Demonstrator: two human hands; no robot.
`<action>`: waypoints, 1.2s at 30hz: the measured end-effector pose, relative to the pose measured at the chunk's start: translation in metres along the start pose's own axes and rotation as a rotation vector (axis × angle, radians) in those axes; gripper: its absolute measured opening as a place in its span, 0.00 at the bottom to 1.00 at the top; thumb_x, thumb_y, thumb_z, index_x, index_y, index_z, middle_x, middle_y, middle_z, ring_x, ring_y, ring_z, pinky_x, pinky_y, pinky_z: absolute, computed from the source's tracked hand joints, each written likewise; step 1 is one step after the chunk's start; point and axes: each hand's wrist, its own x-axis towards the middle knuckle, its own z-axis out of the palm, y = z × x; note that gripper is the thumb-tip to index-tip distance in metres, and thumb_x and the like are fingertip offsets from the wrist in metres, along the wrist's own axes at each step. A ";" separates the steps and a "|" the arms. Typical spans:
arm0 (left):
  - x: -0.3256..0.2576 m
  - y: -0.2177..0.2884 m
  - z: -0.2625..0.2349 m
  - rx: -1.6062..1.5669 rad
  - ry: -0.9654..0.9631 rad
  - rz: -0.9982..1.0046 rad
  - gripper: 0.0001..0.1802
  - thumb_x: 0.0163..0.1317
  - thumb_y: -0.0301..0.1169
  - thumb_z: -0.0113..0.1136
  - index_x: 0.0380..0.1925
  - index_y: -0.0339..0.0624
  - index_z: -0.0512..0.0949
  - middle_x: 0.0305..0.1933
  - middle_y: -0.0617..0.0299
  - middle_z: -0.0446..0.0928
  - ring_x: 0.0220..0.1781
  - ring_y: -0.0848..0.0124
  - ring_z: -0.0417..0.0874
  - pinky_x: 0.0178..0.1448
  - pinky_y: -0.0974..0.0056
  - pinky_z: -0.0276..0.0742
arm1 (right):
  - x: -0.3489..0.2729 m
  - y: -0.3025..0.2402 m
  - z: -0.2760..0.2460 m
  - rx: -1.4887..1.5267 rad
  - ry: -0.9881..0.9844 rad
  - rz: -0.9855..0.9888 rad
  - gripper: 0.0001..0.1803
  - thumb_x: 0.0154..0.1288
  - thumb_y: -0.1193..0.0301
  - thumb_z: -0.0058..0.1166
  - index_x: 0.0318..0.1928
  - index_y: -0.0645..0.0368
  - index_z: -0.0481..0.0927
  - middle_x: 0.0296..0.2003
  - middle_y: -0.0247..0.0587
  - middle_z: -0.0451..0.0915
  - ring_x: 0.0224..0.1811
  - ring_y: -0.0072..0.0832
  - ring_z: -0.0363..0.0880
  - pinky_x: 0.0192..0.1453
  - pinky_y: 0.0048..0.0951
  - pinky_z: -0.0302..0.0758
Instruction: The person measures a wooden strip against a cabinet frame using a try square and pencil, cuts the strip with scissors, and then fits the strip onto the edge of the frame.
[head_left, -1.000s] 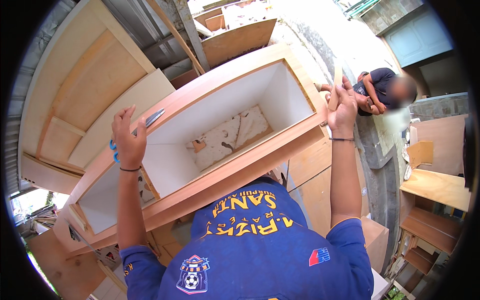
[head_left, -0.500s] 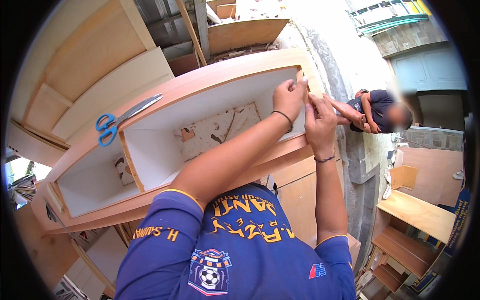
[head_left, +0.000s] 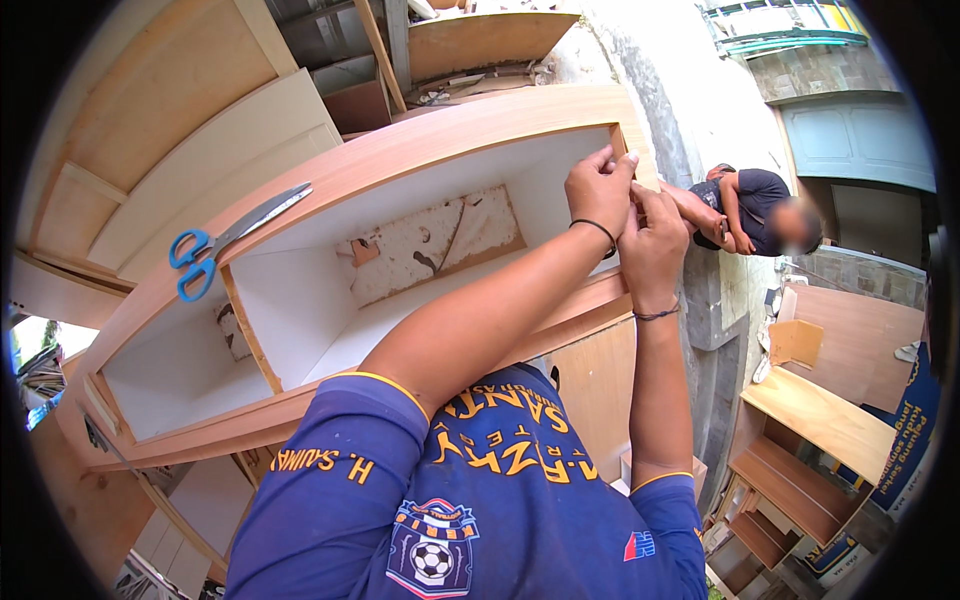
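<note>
Head cam: the left hand (head_left: 598, 190) has left the blue scissors (head_left: 222, 240) lying on the cabinet's far rail and crossed over to join the right hand (head_left: 652, 240). Both now pinch at the right end corner of the wooden cabinet (head_left: 420, 135), so work's shifted to that edge. Cabinet's an open box, white inside, wood-tone edges. Can't see what they're pinching.

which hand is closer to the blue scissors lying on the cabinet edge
Left, though only slightly. The left hand and right hand both sit together at the cabinet's far right end, well away from the scissors on the left.
</note>
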 end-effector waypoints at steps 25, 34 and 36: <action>-0.002 0.004 0.004 0.028 0.074 0.011 0.23 0.53 0.33 0.67 0.50 0.39 0.77 0.24 0.61 0.78 0.26 0.72 0.79 0.35 0.65 0.77 | 0.002 0.001 0.004 -0.051 0.016 -0.014 0.09 0.58 0.78 0.53 0.40 0.59 0.82 0.30 0.44 0.76 0.29 0.42 0.77 0.32 0.39 0.72; -0.003 0.008 0.001 -0.024 0.009 -0.003 0.26 0.57 0.32 0.67 0.52 0.29 0.73 0.29 0.62 0.78 0.31 0.77 0.77 0.34 0.71 0.75 | 0.000 0.002 0.004 -0.045 0.021 0.000 0.09 0.58 0.78 0.53 0.40 0.60 0.81 0.30 0.46 0.76 0.31 0.43 0.78 0.34 0.39 0.74; -0.001 0.004 0.001 -0.039 0.000 0.000 0.26 0.57 0.31 0.67 0.52 0.28 0.72 0.29 0.63 0.78 0.31 0.78 0.77 0.34 0.71 0.74 | 0.001 0.002 0.005 -0.041 0.027 -0.020 0.09 0.57 0.78 0.53 0.39 0.61 0.81 0.30 0.47 0.76 0.31 0.44 0.78 0.34 0.39 0.74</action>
